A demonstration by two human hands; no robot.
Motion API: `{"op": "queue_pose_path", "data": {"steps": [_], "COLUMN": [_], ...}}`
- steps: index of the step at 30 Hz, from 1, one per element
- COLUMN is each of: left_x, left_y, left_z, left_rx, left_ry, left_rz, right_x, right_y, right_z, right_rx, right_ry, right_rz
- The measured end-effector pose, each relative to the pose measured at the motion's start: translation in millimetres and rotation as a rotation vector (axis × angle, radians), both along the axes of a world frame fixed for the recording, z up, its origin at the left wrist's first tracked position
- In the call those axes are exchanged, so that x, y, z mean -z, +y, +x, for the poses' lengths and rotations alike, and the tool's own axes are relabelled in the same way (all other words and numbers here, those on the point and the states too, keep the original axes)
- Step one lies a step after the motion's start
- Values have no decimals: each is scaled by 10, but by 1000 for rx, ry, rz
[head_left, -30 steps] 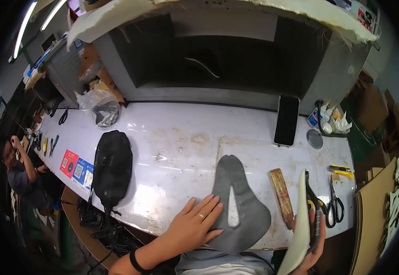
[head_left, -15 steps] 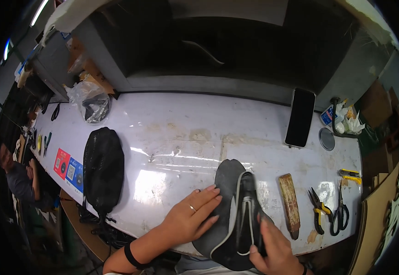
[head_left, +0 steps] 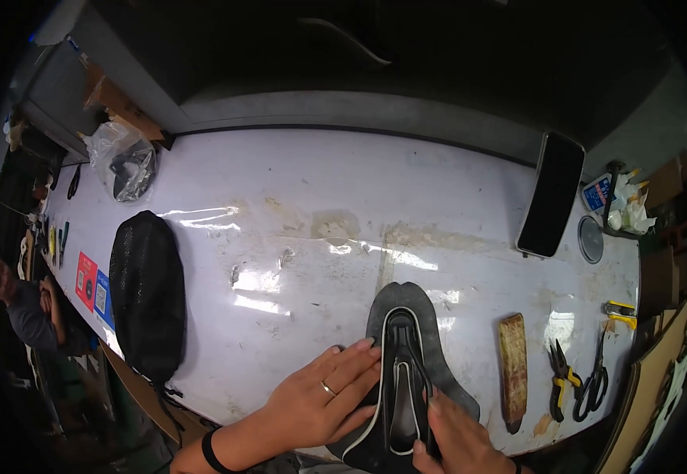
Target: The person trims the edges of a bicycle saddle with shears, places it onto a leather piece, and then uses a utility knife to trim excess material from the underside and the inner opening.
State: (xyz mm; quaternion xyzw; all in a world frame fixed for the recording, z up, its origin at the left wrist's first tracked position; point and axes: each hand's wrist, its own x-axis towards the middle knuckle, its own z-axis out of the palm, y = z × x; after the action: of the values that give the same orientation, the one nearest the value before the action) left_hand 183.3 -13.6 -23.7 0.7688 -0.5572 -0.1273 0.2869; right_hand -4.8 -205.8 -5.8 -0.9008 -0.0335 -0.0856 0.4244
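Observation:
On the table at its near edge lies a dark bicycle saddle (head_left: 444, 359), with a long central slot outlined in white edging. Its nose points away from me. My left hand (head_left: 312, 399) rests on its left side, fingers stretched out and holding nothing. At the right of the slot, my right hand (head_left: 460, 438) is closed, thumb and fingers around what looks like a slim dark tool (head_left: 419, 365) lying along the slot's edge. The tool's lower part is partly hidden by the fingers.
Right of the saddle lie a worn, tape-wrapped knife (head_left: 512, 367), pliers (head_left: 563, 379), scissors (head_left: 592, 387) and a yellow cutter (head_left: 621, 313). Behind them stand a phone (head_left: 553, 193) and a round lid (head_left: 590, 239). A black bag (head_left: 150, 296) lies left; a person (head_left: 35, 312) sits beyond.
My view has shifted, so the tabletop things sit differently in the picture. The saddle appears turned slightly, its slot now in plain sight. My right hand stays at the slot's right edge.

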Motion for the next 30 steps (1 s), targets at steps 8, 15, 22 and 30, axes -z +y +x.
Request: {"op": "queue_pose_path", "data": {"steps": [8,15,22,30], "left_x": [-26,-40,-42,-72], "left_y": [-26,-39,-20,-43], "left_z": [-16,-26,-17,-25], "left_rx": [-20,-17,-20,-17], "left_ry": [-27,-47,-46,-32], "left_rz": [45,80,85,91], "right_x": [-15,-7,-7,1], "right_y": [-35,-45,-37,-31], "right_z": [42,53,81,63], "right_rx": [-4,25,7,11], "right_ry": [-29,-45,-46,-42], "right_rz": [15,-26,-39,-30]}}
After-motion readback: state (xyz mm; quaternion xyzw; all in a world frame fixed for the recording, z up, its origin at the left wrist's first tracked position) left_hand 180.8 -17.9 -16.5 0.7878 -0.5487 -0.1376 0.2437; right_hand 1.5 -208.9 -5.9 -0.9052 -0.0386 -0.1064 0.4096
